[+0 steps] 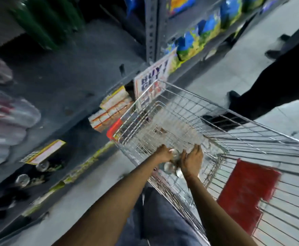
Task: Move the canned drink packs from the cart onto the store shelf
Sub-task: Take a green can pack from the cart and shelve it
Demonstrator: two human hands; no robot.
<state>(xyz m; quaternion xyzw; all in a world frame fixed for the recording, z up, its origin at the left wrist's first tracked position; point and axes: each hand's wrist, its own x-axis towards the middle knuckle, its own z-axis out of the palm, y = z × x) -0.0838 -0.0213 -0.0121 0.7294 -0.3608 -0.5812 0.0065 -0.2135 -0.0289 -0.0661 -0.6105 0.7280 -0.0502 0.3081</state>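
A wire shopping cart [184,110] stands to the right of a grey store shelf [70,86]. Inside its near corner lies a pack of silver-topped cans [170,166], partly hidden by my hands. My left hand [164,153] clasps the pack's left side. My right hand [192,161] presses against its right side, fingers pointing forward. Both arms reach in over the cart's near rim. The picture is blurred by motion.
Wrapped drink packs [5,125] sit at the shelf's left end, with loose can tops [22,180] on a lower level. Price tags [113,107] and a promo sign [152,79] hang off the shelf edge. Another person's dark legs [272,93] stand beyond the cart. A red flap [246,194] covers the cart's seat.
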